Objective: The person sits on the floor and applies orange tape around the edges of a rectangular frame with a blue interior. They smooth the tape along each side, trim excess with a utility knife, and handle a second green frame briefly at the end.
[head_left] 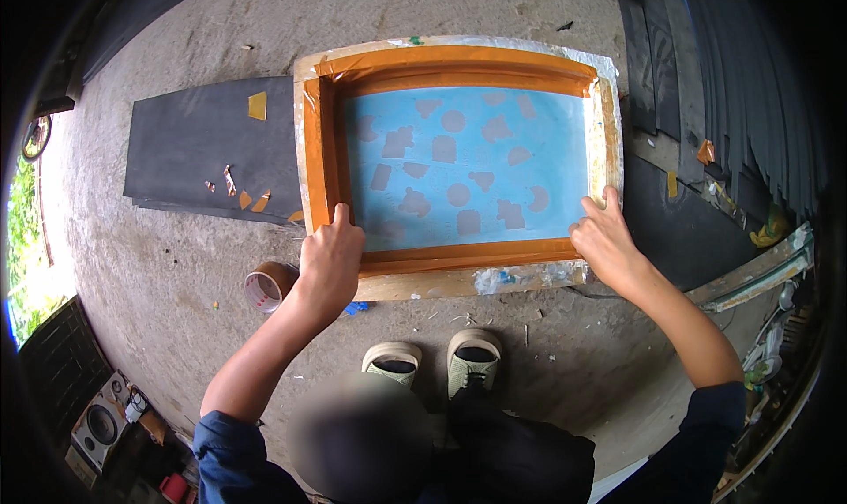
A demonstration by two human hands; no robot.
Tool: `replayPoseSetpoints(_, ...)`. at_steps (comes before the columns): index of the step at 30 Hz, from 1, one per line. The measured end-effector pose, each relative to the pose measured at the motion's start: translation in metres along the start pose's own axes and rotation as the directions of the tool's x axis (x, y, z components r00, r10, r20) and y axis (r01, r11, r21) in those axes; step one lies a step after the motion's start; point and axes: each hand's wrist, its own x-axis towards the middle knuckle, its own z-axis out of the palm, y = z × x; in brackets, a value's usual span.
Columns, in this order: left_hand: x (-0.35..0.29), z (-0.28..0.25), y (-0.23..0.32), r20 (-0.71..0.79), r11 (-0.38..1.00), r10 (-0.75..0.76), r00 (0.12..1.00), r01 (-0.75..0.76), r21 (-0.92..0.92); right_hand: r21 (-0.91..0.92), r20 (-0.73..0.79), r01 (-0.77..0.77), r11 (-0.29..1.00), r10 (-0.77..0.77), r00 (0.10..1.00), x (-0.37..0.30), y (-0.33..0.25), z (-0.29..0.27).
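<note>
While the orange-taped frame (481,60) spans between them, both hands (332,255), fingers curled, grip its near corners.

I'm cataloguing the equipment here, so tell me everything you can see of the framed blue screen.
The framed blue screen is a wide rectangle with a flat light-blue surface scattered with grayish circles, rectangles and irregular shapes. Glossy orange-brown tape lines the frame's far, left and near sides; the right side looks pale and stained. It faces up, apparently level, beyond the person's shoes. The left hand holds its near left corner, the right hand its near right corner. Its support is unclear.
</note>
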Motion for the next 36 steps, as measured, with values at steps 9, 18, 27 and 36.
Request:
replayPoseSetpoints(9, -0.003, -0.002, -0.003, -0.039, 0.988, 0.038, 0.998, -0.032, 0.149, -0.176, -0.044, -0.114, 0.978, 0.108, 0.993, 0.001, -0.003, 0.003)
replayPoseSetpoints(18, 0.022, -0.021, 0.007, 0.215, 0.559, 0.560, 0.800, -0.174, -0.811, 0.890, -0.304, -0.123, 0.439, 0.772, 0.558, -0.061, 0.004, 0.052)
replayPoseSetpoints(27, 0.089, -0.009, 0.152, 0.151, 0.293, 0.831, 0.535, -0.191, -0.937, 0.908, -0.373, -0.017, 0.419, 0.827, 0.420, -0.041, -0.019, 0.085)
replayPoseSetpoints(36, 0.090, 0.000, 0.148, 0.051, 0.174, 0.817, 0.574, -0.161, -0.971, 0.893, -0.406, 0.002, 0.449, 0.805, 0.432, -0.049, -0.017, 0.089)
